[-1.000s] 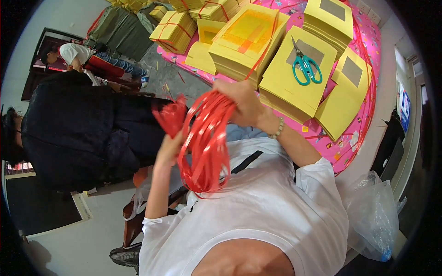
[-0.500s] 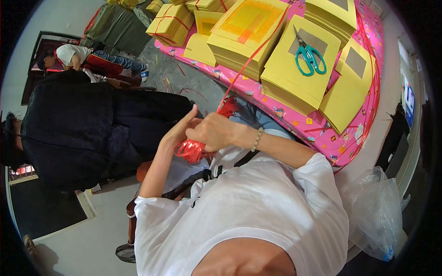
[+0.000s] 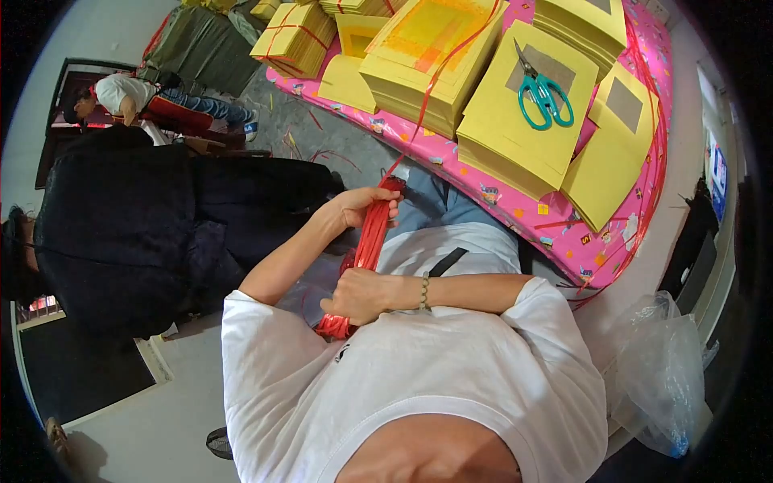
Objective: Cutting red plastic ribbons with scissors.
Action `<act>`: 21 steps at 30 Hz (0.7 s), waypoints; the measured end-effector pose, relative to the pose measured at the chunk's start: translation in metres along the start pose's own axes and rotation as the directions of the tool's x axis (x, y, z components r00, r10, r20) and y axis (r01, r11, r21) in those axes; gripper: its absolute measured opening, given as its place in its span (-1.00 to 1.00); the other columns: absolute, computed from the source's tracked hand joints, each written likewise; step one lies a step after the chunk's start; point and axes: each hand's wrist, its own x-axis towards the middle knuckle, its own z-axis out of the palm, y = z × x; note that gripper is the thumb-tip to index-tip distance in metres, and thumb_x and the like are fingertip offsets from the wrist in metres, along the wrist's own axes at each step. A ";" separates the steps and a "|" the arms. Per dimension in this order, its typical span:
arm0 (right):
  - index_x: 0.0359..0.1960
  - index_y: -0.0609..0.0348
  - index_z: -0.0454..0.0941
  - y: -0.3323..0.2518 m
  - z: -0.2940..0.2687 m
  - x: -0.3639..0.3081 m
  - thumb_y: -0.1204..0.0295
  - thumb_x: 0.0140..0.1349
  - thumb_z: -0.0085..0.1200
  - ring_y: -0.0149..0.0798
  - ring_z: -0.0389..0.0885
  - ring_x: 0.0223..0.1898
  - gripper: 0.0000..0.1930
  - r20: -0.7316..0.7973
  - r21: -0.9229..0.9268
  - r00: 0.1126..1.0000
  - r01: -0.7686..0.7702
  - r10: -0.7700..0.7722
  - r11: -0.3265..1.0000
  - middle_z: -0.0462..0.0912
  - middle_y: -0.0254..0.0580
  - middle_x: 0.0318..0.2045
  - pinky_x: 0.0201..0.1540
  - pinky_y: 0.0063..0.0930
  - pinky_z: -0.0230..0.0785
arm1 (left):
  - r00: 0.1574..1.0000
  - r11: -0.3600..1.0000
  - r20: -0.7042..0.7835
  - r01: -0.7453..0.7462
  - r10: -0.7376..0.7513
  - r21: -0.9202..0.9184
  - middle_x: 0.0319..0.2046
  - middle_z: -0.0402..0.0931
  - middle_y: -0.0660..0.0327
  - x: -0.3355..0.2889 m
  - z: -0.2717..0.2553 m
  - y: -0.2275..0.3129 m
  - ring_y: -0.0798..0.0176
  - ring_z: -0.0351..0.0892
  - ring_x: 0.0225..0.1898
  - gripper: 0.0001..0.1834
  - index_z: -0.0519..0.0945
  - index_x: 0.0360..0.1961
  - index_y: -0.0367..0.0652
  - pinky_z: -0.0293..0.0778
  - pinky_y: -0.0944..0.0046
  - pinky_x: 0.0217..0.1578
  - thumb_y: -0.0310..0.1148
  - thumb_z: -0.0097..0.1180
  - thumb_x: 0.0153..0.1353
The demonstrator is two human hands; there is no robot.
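A bundle of red plastic ribbon is stretched in front of my shirt. My left hand is closed round its far end. Closer to my body, my right hand, with a bead bracelet at the wrist, grips the near part, and loose loops stick out below the fist. From the far end a single red strand runs up over a tall stack of yellow card sheets. Teal-handled scissors lie on another yellow stack to the right.
A pink patterned cloth covers the table edge, with more yellow stacks at the back, some tied in red. Red strands trail down its right side. A clear plastic bag is at lower right. One person in black is close on my left; another is farther off.
My hands were close together over a bunched red coil. Now they are apart: the left farther out, the right drawn toward my body, with the ribbon bundle pulled long between them.
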 end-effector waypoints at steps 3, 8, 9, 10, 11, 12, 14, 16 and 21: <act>-0.56 0.27 0.35 0.005 0.002 -0.005 0.46 -0.24 0.06 0.03 0.47 -0.73 -0.80 -0.037 -0.020 0.999 -0.040 0.040 0.999 0.42 -0.03 -0.82 -0.69 -0.13 0.26 | 0.960 0.937 0.275 0.137 -0.046 -0.321 -0.69 0.29 0.39 0.003 -0.002 0.010 0.45 0.28 -0.68 -0.91 0.42 -0.35 -0.18 0.35 0.46 -0.57 -0.40 -0.01 0.23; -0.58 0.24 0.32 0.007 -0.003 -0.005 0.44 -0.18 0.06 -0.09 0.56 -0.54 -0.81 0.096 -0.072 0.988 -0.116 0.123 0.991 0.52 -0.05 -0.65 -0.55 -0.21 0.33 | 0.953 0.960 0.304 0.066 0.020 -0.271 -0.79 0.01 0.49 -0.004 -0.009 0.021 0.54 -0.10 -0.81 -0.79 0.37 -0.39 -0.15 -0.10 0.51 -0.83 -0.32 -0.25 0.33; -0.52 0.24 0.34 0.007 -0.005 -0.005 0.41 -0.15 0.08 -0.13 0.55 -0.37 -0.79 0.006 -0.131 0.999 -0.032 0.033 0.991 0.53 -0.05 -0.51 -0.41 -0.24 0.35 | 0.963 0.957 0.269 0.059 0.020 -0.283 -0.79 0.01 0.49 -0.006 -0.012 0.022 0.54 -0.10 -0.81 -0.79 0.37 -0.39 -0.15 -0.10 0.51 -0.83 -0.32 -0.25 0.33; -0.46 0.25 0.36 0.006 -0.008 -0.006 0.38 -0.12 0.09 -0.17 0.53 -0.21 -0.76 -0.003 -0.183 1.000 0.018 -0.019 0.983 0.54 -0.05 -0.38 -0.27 -0.28 0.36 | 0.980 0.977 0.196 -0.001 0.043 -0.212 -0.79 0.01 0.49 -0.011 -0.016 0.024 0.55 -0.10 -0.81 -0.81 0.37 -0.39 -0.14 -0.12 0.51 -0.83 -0.32 -0.24 0.33; -0.46 0.25 0.36 0.005 -0.011 -0.009 0.38 -0.12 0.09 -0.17 0.53 -0.21 -0.76 -0.078 -0.195 0.995 0.045 -0.061 0.980 0.54 -0.05 -0.38 -0.27 -0.28 0.36 | 0.990 0.989 0.121 -0.059 0.076 -0.136 -0.78 0.00 0.50 -0.016 -0.020 0.024 0.55 -0.11 -0.80 -0.82 0.37 -0.39 -0.13 -0.14 0.51 -0.83 -0.33 -0.23 0.32; -0.38 0.26 0.37 0.005 -0.015 -0.016 0.35 -0.13 0.11 -0.18 0.46 -0.09 -0.69 -0.205 -0.367 0.979 -0.073 -0.005 0.927 0.51 -0.05 -0.28 -0.15 -0.30 0.33 | 0.995 0.991 0.044 -0.087 0.092 -0.104 -0.78 0.00 0.51 -0.023 -0.024 0.024 0.56 -0.12 -0.79 -0.83 0.37 -0.40 -0.11 -0.16 0.50 -0.82 -0.33 -0.20 0.31; -0.30 0.27 0.38 0.009 -0.023 -0.030 0.32 -0.14 0.14 -0.18 0.39 0.02 -0.62 -0.340 -0.506 0.940 -0.210 0.030 0.836 0.48 -0.05 -0.18 -0.03 -0.32 0.29 | 0.997 0.995 0.007 -0.080 0.081 -0.065 -0.78 -0.01 0.51 -0.037 -0.028 0.018 0.56 -0.12 -0.79 -0.84 0.37 -0.41 -0.10 -0.17 0.51 -0.82 -0.32 -0.18 0.31; -0.15 0.29 0.37 0.021 -0.031 -0.043 0.27 -0.08 0.18 -0.09 0.41 0.02 -0.52 -0.297 -0.226 0.888 -0.422 0.350 0.878 0.51 -0.01 -0.19 0.05 -0.28 0.27 | 0.995 0.998 -0.071 -0.069 0.069 0.004 -0.77 -0.01 0.52 -0.051 -0.027 0.007 0.57 -0.13 -0.79 -0.84 0.38 -0.42 -0.06 -0.19 0.51 -0.81 -0.30 -0.15 0.29; -0.11 0.25 0.42 0.060 -0.033 -0.045 -0.02 0.09 0.12 -0.21 0.51 -0.10 -0.44 0.031 0.798 0.569 -0.509 0.822 0.322 0.55 -0.14 -0.21 -0.04 -0.29 0.34 | 0.977 0.985 -0.161 -0.120 0.139 0.123 -0.79 0.04 0.53 -0.072 0.001 -0.033 0.59 -0.08 -0.81 -0.78 0.30 -0.57 0.02 -0.19 0.50 -0.80 -0.30 -0.12 0.25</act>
